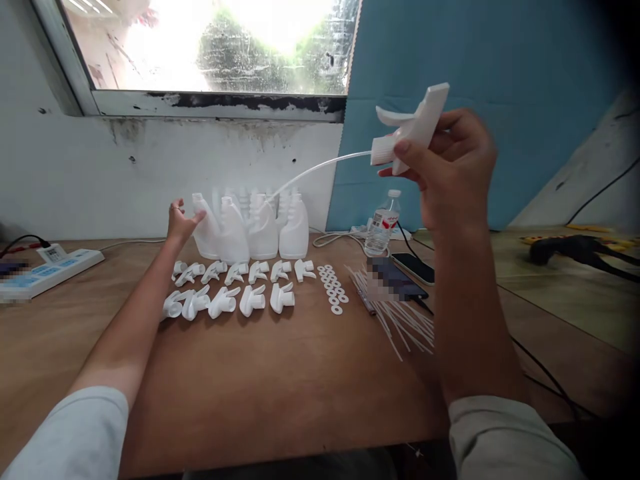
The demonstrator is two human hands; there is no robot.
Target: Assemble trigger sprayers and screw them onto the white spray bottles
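Sprayer of white plastic with a trigger (413,130), pinched in the right hand (460,155) at 1 o'clock, is probably light and stiff, so grip its body, not that bendy-looking thin pale tube (320,164); left hand (181,221) spreads wide beside a white plastic bottle (207,239), 11 o'clock.

White is shared by the spray head (419,128), bottles (263,233) and washers (334,289). The table (280,380) is coloured brown, the cloth (450,60) plain blue.
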